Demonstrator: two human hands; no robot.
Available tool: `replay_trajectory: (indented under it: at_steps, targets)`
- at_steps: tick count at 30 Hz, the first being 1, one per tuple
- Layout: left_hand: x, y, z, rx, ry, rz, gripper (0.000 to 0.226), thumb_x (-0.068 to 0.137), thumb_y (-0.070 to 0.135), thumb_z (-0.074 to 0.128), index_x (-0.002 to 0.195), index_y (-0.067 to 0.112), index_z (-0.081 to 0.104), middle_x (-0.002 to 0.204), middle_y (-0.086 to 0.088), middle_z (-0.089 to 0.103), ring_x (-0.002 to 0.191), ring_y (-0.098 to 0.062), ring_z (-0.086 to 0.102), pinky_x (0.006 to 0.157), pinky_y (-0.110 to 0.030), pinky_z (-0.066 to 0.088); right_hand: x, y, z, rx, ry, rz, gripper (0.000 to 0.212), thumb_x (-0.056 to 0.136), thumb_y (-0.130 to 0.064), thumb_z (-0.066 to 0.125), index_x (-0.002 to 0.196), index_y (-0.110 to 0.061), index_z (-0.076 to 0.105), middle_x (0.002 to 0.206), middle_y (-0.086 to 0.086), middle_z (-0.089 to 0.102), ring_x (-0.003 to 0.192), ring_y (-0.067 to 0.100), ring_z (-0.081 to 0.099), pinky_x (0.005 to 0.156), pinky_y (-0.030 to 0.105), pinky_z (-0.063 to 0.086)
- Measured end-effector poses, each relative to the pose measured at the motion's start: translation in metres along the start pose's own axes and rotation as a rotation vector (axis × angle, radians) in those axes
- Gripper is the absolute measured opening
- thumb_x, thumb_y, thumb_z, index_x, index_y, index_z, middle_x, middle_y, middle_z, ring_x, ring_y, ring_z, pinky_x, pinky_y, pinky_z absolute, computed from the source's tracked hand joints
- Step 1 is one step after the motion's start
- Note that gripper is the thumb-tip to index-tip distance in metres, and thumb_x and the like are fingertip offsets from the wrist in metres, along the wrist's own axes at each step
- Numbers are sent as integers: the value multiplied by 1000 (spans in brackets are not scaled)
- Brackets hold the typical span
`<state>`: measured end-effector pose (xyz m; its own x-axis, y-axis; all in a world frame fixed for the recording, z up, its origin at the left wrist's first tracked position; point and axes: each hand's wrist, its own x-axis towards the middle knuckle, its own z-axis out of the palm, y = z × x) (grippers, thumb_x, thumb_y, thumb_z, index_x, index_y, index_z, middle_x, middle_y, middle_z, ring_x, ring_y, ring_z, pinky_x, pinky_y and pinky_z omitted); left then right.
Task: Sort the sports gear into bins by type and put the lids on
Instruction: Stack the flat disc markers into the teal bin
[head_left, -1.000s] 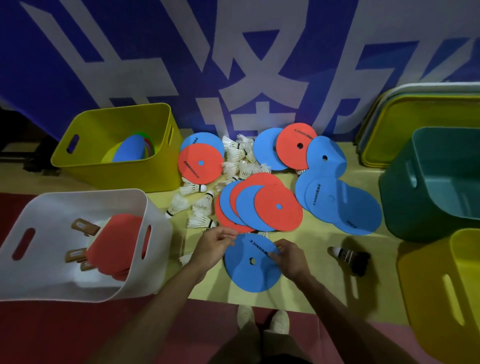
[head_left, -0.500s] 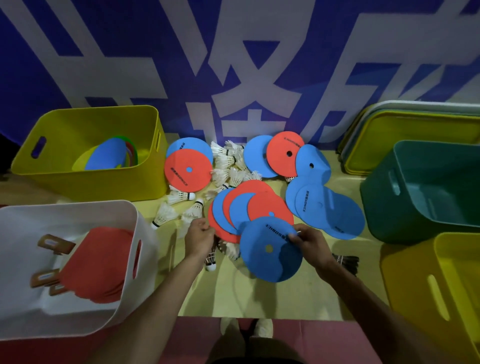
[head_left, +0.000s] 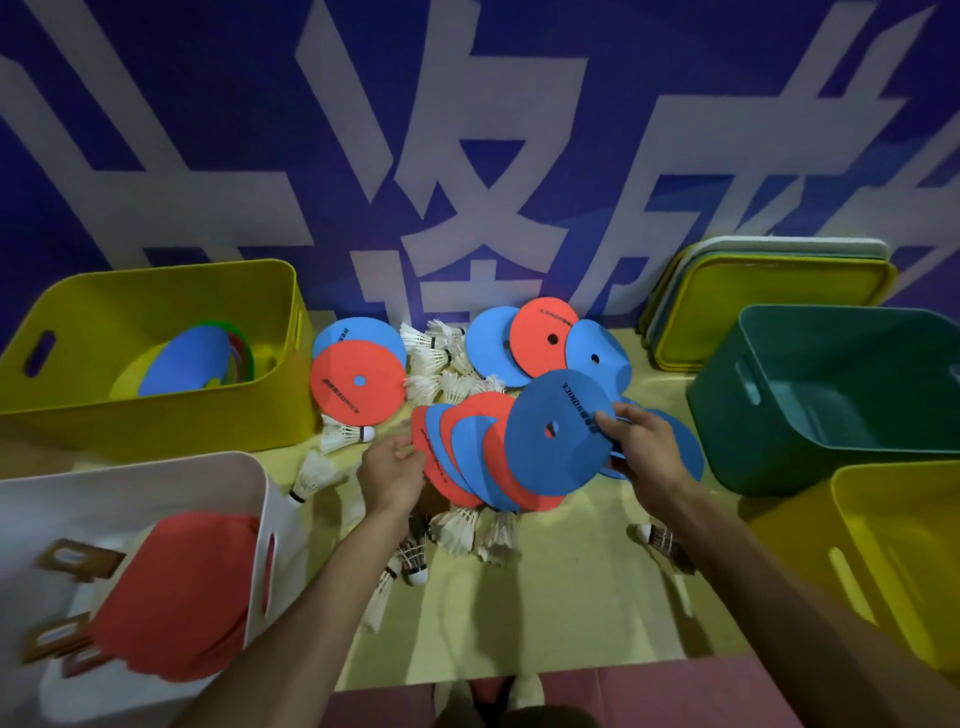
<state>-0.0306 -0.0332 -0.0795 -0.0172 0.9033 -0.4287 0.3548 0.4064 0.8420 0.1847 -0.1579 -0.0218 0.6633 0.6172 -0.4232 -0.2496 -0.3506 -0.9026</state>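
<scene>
My right hand (head_left: 636, 447) pinches the right edge of a blue disc (head_left: 556, 431) and holds it tilted above a fanned pile of red and blue discs (head_left: 467, 457). At the pile's left edge is my left hand (head_left: 392, 470), fingers curled and touching the outermost red disc. More discs lie behind: a red one (head_left: 358, 382) and a red and blue group (head_left: 540, 338). White shuttlecocks (head_left: 436, 358) are scattered among the discs, and others (head_left: 462, 525) lie in front of the pile. A yellow bin (head_left: 156, 415) at the left holds coloured discs.
A white bin (head_left: 244, 478) at the near left holds red paddles with wooden handles. A green bin (head_left: 779, 431) and a yellow bin (head_left: 883, 545) stand at the right, and stacked lids (head_left: 769, 270) lean on the blue wall behind. A dark shuttlecock (head_left: 657, 538) lies by my right forearm.
My right hand has lifted the blue disc off the table and carried it back and to the right, over the pile. My left hand let go of it and moved to the pile's left edge.
</scene>
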Motion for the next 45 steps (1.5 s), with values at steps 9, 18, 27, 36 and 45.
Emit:
replay_trajectory:
  at_steps: [9, 18, 27, 36, 45]
  targets:
    - [-18, 68, -32, 72, 140, 345, 24, 89, 7, 57, 112, 4, 63, 77, -4, 59, 68, -14, 51, 55, -20, 37, 9, -47, -5, -35, -69, -89, 14, 91, -6, 56, 88, -16, 66, 92, 11, 69, 73, 22, 65, 53, 29, 52]
    - [-59, 127, 17, 59, 94, 610, 18, 92, 6, 51, 106, 13, 60, 87, 3, 60, 67, -6, 56, 60, -16, 44, 26, -98, -64, 8, -147, -224, 15, 91, -5, 55, 97, -13, 66, 90, 8, 68, 71, 19, 64, 50, 25, 52]
    - [-133, 158, 156, -75, -148, 509, 20, 95, 1, 41, 107, 17, 45, 80, 1, 64, 55, -9, 61, 51, -28, 53, 58, -113, -232, 93, 72, -290, 18, 92, -8, 55, 107, -15, 63, 84, 0, 68, 68, 13, 62, 48, 18, 48]
    - [-163, 163, 240, -369, -317, 161, 33, 88, -11, 45, 99, 14, 64, 92, -4, 71, 74, -15, 68, 64, -27, 59, 113, -80, -339, -11, 142, -103, 23, 94, -6, 51, 115, -5, 60, 94, 11, 68, 75, 20, 65, 56, 30, 51]
    - [-171, 152, 250, -355, -349, 119, 34, 86, -14, 48, 98, 15, 63, 93, -6, 71, 82, -19, 68, 76, -36, 57, 168, -43, -323, -421, -75, 63, 18, 92, 3, 46, 104, -6, 56, 100, 19, 66, 86, 31, 66, 69, 44, 58]
